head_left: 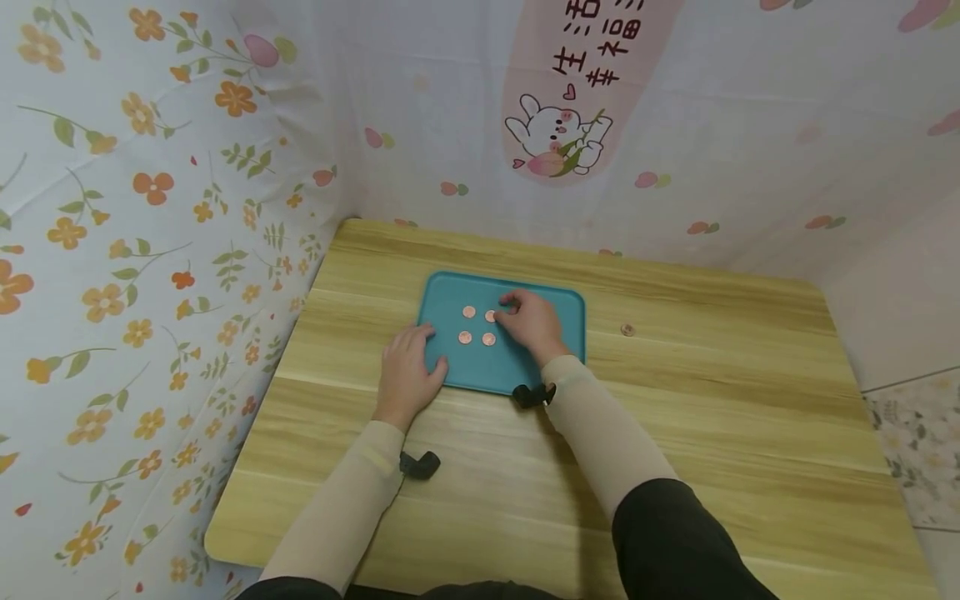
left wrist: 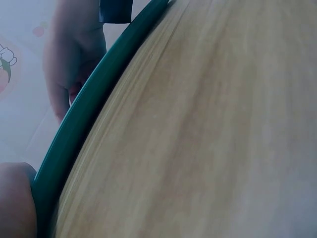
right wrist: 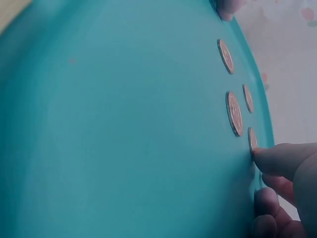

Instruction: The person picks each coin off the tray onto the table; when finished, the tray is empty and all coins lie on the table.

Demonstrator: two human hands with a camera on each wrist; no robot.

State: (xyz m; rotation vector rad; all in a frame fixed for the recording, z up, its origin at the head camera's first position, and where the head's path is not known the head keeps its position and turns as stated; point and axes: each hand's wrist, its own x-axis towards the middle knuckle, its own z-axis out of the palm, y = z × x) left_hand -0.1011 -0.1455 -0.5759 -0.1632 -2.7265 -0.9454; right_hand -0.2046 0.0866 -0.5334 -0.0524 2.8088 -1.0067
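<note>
- Copper-coloured round metal coin lies flat on the shallow teal rectangular tray with rounded corners. It's the 2 o'clock one in a block of four. Clock = head view, 12 at the far side.
- Rest of block: 11 o'clock coin, 8 o'clock coin, 5 o'clock coin. Same colour, all flat, not touching each other.
- Key relation: the 2 o'clock coin sits at 9 o'clock from the bare right hand, a fingertip on its 3 o'clock edge. Right wrist view confirms contact. Right hand is the nearer one. Coin is round, no long axis; tray's long axis runs roughly 9 to 3.
- Right hand: partly bent, small gap between thumb and index. Pinching the coin or only touching it: can't tell.
- Bare left hand: at tray's 8 o'clock, fingers and thumb spread, touching the rim. No coin seen in it.
- Small brown round disc: on the light wood-grain table, outside the tray, 3 o'clock from right hand, well apart. Face too small to read.
- White printed cloth hangs at 12 o'clock.
</note>
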